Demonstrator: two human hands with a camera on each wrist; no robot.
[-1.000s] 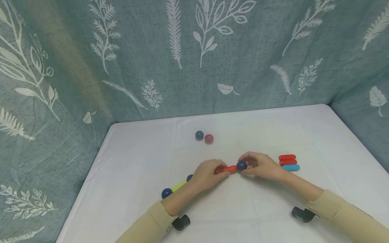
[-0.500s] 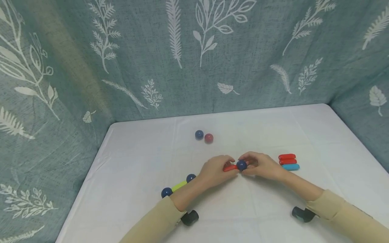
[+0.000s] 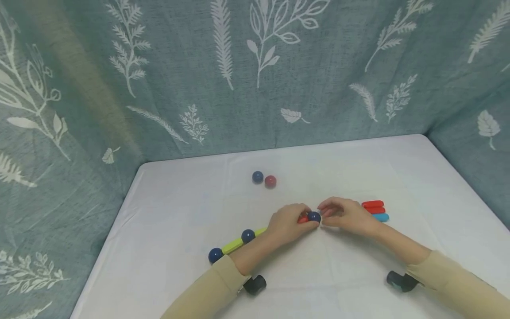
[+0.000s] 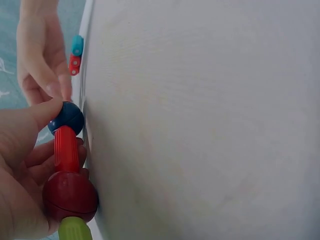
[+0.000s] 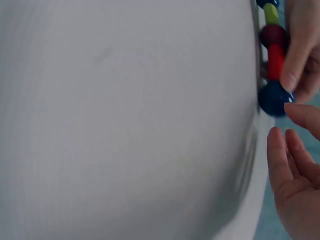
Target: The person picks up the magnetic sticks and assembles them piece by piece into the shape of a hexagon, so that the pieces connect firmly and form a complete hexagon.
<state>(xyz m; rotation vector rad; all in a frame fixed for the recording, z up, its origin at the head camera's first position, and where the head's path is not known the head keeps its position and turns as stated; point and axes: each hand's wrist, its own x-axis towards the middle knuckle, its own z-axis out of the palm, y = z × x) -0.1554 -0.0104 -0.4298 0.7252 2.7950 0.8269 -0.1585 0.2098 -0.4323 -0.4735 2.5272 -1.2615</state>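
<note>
A chain of balls and rods lies on the white-covered table. My left hand (image 3: 288, 223) pinches the blue ball (image 3: 314, 216) at its right end, thumb and fingers on either side. Behind that ball, the left wrist view shows a red rod (image 4: 66, 150), a dark red ball (image 4: 70, 196) and a lime rod (image 4: 75, 229). Farther left run a second blue ball (image 3: 248, 235), another lime rod (image 3: 232, 246) and a blue end ball (image 3: 215, 255). My right hand (image 3: 348, 216) is just right of the pinched ball, fingers spread, holding nothing.
Toward the back stand a loose blue ball (image 3: 257, 177) and a red ball (image 3: 270, 181). Red rods (image 3: 373, 204) and a light blue rod (image 3: 381, 217) lie side by side beyond my right hand. A patterned curtain (image 3: 239, 119) borders the table.
My left hand has slid right along the red rod to the blue end ball. My right hand has let go of that ball and drawn slightly right. The head view has shifted slightly.
</note>
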